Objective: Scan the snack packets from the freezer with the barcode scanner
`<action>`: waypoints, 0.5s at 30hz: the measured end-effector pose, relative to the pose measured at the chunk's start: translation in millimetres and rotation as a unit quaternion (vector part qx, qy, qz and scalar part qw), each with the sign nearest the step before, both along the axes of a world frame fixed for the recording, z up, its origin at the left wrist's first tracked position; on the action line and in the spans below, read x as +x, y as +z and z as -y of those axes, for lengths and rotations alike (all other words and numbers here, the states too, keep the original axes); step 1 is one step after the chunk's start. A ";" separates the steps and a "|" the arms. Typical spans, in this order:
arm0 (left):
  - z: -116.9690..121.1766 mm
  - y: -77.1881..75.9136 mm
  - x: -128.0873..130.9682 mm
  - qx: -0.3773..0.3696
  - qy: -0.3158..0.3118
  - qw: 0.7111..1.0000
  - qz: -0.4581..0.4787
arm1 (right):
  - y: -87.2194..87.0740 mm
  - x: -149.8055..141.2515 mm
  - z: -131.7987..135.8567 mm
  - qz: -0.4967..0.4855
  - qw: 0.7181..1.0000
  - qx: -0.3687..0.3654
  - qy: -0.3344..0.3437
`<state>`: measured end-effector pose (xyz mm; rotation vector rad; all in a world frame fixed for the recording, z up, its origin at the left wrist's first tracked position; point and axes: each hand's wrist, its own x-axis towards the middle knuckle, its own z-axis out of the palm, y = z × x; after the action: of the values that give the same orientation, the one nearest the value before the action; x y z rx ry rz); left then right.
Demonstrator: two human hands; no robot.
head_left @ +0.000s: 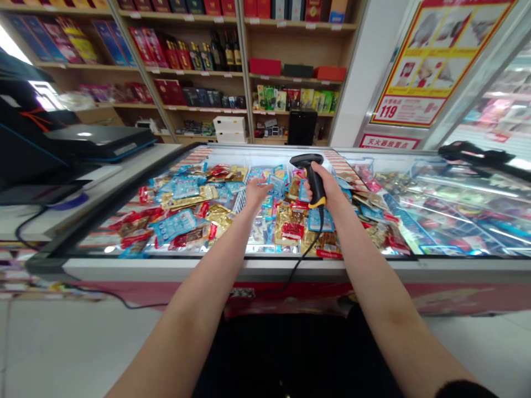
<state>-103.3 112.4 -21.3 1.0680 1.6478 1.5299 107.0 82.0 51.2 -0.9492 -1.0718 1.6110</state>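
Observation:
My right hand (326,188) is wrapped round the grip of a black and yellow barcode scanner (317,185), its head raised and its cable hanging down over the front edge. To its left, my left hand (258,192) reaches over the goods, thumb and fingers at the edge of a small blue snack packet (276,185); the fingertips' contact is partly hidden. Under both hands lie many blue, gold and red snack packets (178,224), spread on the glass top of a chest freezer (166,264).
A counter at the left carries a dark flat device (99,141). Behind the freezer stand shelves (199,72) of bottles and boxes. A black object (477,152) rests on the right freezer section. A dark cable (124,304) trails along the freezer front.

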 end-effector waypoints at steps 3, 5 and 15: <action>-1.9 -1.9 5.3 -0.009 -0.009 0.986 -0.168 | -2.9 8.0 -2.1 0.001 1.000 -0.005 -0.014; -1.6 -3.6 6.5 -0.009 -0.027 0.961 -0.274 | -5.6 9.6 -3.4 0.005 1.000 -0.012 -0.012; 10.1 -0.4 -1.8 -0.065 -0.030 0.890 -0.450 | -10.7 -5.0 4.1 0.029 0.999 -0.006 0.036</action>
<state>-105.2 102.3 -21.8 1.8978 2.2214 0.8707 102.0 77.9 40.4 -0.9811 -1.1492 1.6581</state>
